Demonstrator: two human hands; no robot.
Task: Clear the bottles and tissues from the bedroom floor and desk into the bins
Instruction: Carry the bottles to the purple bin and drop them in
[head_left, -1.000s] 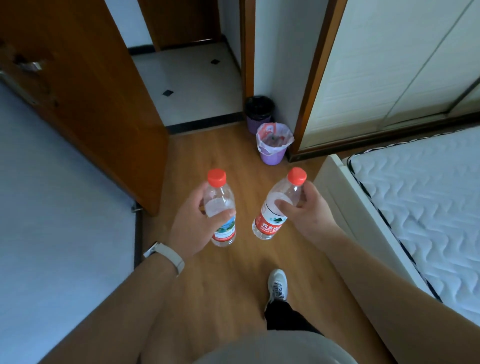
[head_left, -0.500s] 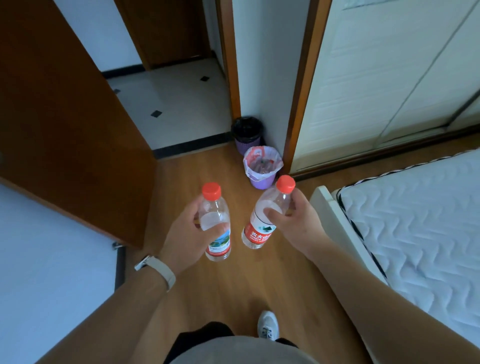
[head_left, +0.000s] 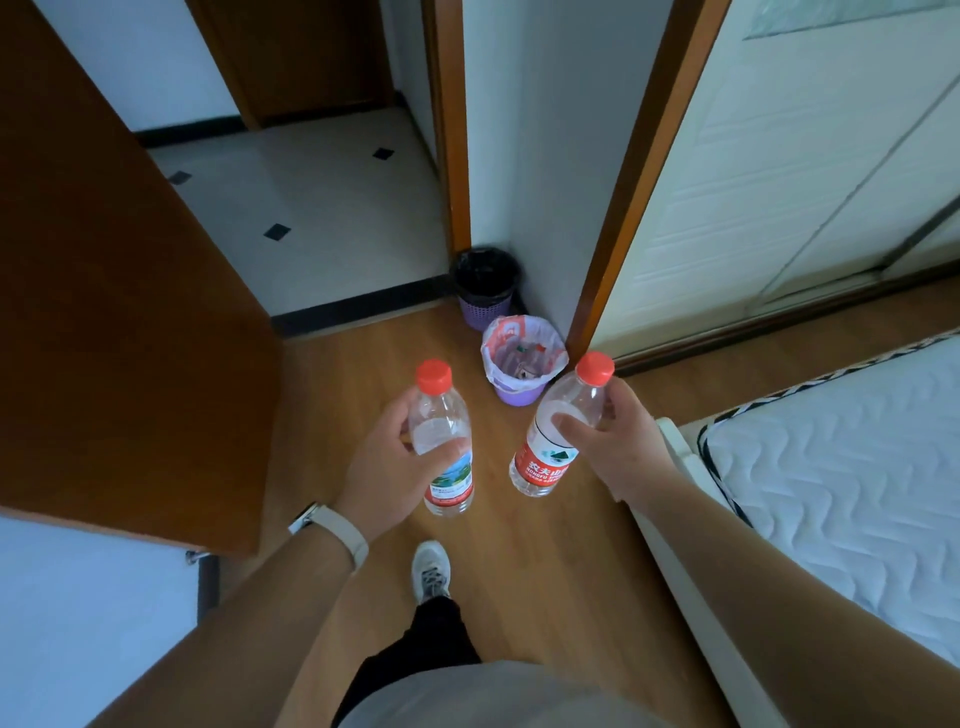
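My left hand (head_left: 387, 462) grips a clear plastic bottle with a red cap and a green-and-red label (head_left: 442, 441), held upright. My right hand (head_left: 618, 441) grips a second clear bottle with a red cap and a red label (head_left: 550, 447), tilted with its cap to the upper right. Ahead on the wooden floor stands a purple bin lined with a white-and-red bag (head_left: 522, 358), with some rubbish inside. Behind it, against the wall corner, is a purple bin with a black liner (head_left: 485, 286). Both bottles are short of the bins.
An open brown door (head_left: 130, 312) stands at the left. A bed with a white quilted mattress (head_left: 841, 467) fills the right side. A white sliding wardrobe (head_left: 805, 156) is beyond the bins. My foot in a grey shoe (head_left: 430, 571) is on the floor.
I have walked forward: the two bins are nearer and larger in view. Both hands still hold their bottles in the same way. My feet have changed places.
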